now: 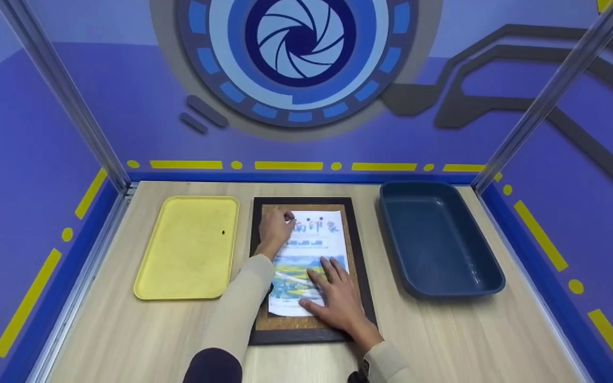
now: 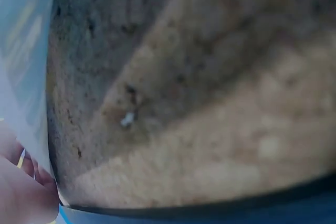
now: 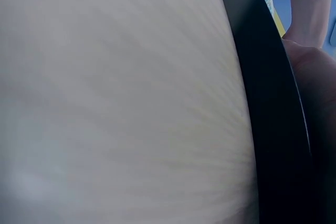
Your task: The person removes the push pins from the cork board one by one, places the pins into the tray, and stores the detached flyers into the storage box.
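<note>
A printed poster [image 1: 306, 250] with a colourful landscape and large characters lies on a framed cork board [image 1: 306, 323]. My left hand [image 1: 276, 227] is at the poster's upper left corner, its fingertips pinching what looks like a small dark pin. Two dark dots like pins show along the poster's top edge. In the left wrist view the poster's edge [image 2: 26, 66] stands a little off the cork [image 2: 199, 114], with the left fingers [image 2: 29, 192] beside it. Spread fingers of my right hand [image 1: 338, 298] rest flat on the poster's lower right part.
Left of the board lies a shallow yellow tray [image 1: 189, 266] with a small black thing [image 1: 223, 232] on it. A deep dark blue tray [image 1: 439, 244] stands on the right. The wooden table [image 1: 445, 340] is bounded by blue panels at the back and both sides.
</note>
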Available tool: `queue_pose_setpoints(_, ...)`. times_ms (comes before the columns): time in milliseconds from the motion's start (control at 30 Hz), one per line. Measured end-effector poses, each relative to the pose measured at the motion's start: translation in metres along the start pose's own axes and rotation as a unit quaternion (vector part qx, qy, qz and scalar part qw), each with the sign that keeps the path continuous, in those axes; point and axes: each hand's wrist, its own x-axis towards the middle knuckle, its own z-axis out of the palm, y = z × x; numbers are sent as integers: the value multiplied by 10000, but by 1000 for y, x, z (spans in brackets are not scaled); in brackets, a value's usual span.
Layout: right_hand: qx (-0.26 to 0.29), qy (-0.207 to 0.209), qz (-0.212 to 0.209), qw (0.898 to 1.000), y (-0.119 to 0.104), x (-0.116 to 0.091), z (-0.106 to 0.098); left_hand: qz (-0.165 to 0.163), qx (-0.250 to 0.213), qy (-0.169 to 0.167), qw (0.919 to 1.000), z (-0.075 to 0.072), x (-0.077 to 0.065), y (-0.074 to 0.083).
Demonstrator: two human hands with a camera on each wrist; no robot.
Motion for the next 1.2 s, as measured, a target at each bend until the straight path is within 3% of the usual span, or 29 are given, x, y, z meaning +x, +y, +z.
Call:
queue_pose_setpoints(200, -98, 200, -122, 9997, 0, 1, 2, -91, -4, 212, 9997, 1, 0, 1)
queue_pose_setpoints(433, -20, 140, -42, 9999, 0, 0, 3, 52, 48, 359, 9993, 3, -2, 0)
queue_pose_setpoints(1200, -120, 196, -157, 9996, 1, 0, 2, 57, -194, 372, 9991, -4, -2, -4)
